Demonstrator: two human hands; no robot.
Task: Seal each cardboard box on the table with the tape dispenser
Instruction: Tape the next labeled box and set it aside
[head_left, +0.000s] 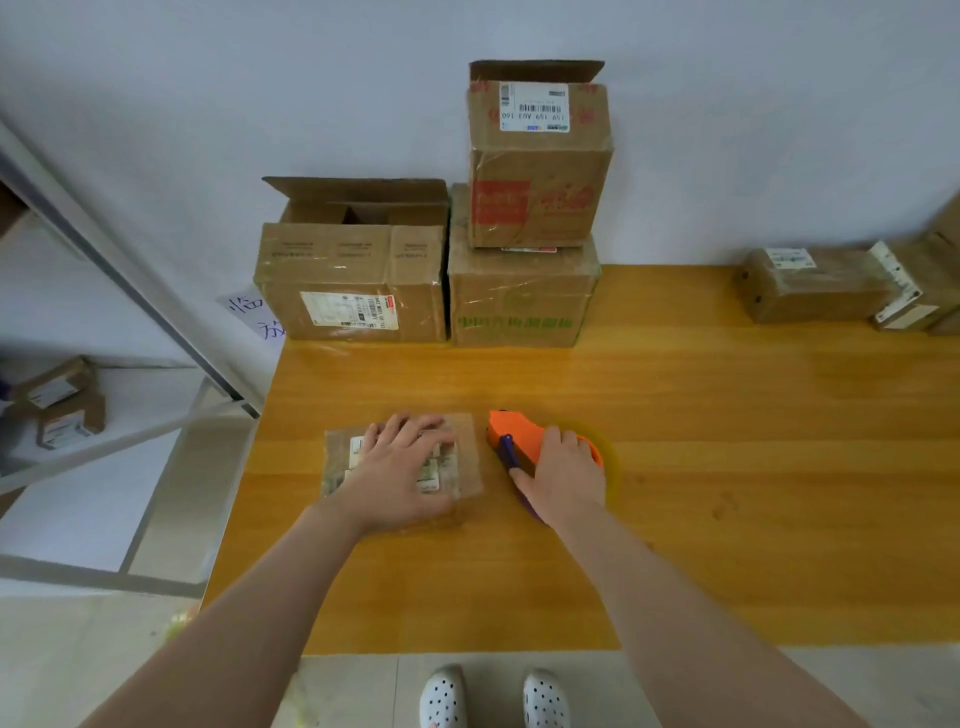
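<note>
A small flat cardboard box (467, 441) with white labels lies on the wooden table (727, 467) in front of me. My left hand (400, 467) rests flat on its top with fingers spread. Just to its right sits an orange tape dispenser (514, 431) with a purple handle. My right hand (563, 475) grips the dispenser from above, fingers curled over the tape roll, thumb along the handle. The dispenser stands on the table beside the box, apart from it.
At the table's back stand an open-topped box (353, 280), a closed box (522, 296) and a taller box (537, 161) stacked on it. More boxes (815, 286) lie at the far right. A metal shelf (130, 291) stands left.
</note>
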